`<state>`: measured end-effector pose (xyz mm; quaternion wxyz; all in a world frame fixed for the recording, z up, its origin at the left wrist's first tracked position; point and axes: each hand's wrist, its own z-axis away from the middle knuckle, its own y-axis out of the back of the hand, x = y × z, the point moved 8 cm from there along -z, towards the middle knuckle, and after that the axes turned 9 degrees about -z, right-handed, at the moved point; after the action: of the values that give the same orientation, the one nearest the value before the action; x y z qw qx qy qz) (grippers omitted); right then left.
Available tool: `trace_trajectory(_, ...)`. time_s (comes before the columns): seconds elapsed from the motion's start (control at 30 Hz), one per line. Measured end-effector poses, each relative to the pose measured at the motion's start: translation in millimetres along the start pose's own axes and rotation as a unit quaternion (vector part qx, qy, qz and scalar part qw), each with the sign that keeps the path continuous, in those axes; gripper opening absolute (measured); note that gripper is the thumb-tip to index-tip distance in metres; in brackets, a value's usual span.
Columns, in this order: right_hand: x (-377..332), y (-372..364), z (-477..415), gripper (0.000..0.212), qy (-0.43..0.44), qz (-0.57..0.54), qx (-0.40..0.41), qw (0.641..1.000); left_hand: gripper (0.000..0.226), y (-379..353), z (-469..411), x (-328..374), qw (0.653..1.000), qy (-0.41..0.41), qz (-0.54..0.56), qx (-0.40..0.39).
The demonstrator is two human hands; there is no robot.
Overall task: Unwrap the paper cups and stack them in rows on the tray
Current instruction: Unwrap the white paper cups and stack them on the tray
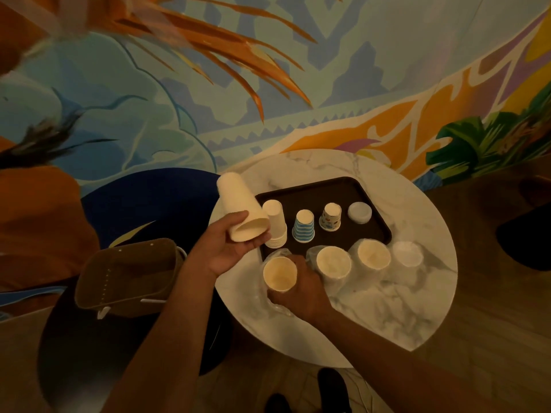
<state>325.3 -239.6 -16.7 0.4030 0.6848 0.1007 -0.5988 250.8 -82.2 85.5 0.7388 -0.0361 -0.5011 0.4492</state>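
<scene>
Four upturned stacks in a row on dark tray [374, 192]: white cups [275, 223], blue-striped cups [304, 228], patterned cups [331, 218], clear stack [360, 213]. Left hand [228, 251]: curled round cream cup stack [238, 213], tilted, over tray's left edge. Right hand [302, 289]: gripping wrapped cup stack [280, 274] on marble table [402, 299], just in front of tray. Three more wrapped stacks [374, 255] alongside, rightward. Brown bag [128, 275] left of table.

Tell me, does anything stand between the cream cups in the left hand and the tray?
Nothing visible does. The left hand holds the cream cups tilted at the left edge of the tray; the white stack stands right beside them.
</scene>
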Motion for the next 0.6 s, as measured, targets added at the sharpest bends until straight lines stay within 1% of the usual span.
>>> trace_trajectory(0.07, 0, 0, 0, 0.086, 0.001, -0.002, -0.004, 1.0, 0.054, -5, -11, 8, 0.994, -0.021, -0.094, 0.041)
trace_trajectory(0.13, 2, -2, -1, 0.089, -0.005, -0.007, -0.008, 1.0, 0.067, -7, -27, 20, 0.97, -0.065, -0.211, 0.099)
trace_trajectory(0.23, 5, -3, -1, 0.09, -0.005, -0.009, -0.011, 1.0, 0.098, -7, -53, 38, 0.91, -0.14, -0.335, 0.2)
trace_trajectory(0.3, 6, -2, -2, 0.089, 0.003, -0.007, -0.013, 1.0, 0.114, -8, -69, 43, 0.858, -0.169, -0.414, 0.252)
trace_trajectory(0.33, 6, -2, -2, 0.088, 0.007, -0.004, -0.013, 1.0, 0.118, -9, -78, 43, 0.833, -0.178, -0.452, 0.266)
trace_trajectory(0.4, 7, -4, -2, 0.088, 0.014, -0.004, -0.015, 1.0, 0.116, -12, -92, 40, 0.798, -0.192, -0.503, 0.271)
trace_trajectory(0.47, 8, -6, -2, 0.087, 0.015, -0.006, -0.02, 1.0, 0.108, -14, -101, 34, 0.777, -0.203, -0.532, 0.268)
trace_trajectory(0.6, 12, -7, -3, 0.086, 0.018, -0.007, -0.024, 1.0, 0.096, -9, -116, 17, 0.77, -0.187, -0.557, 0.25)
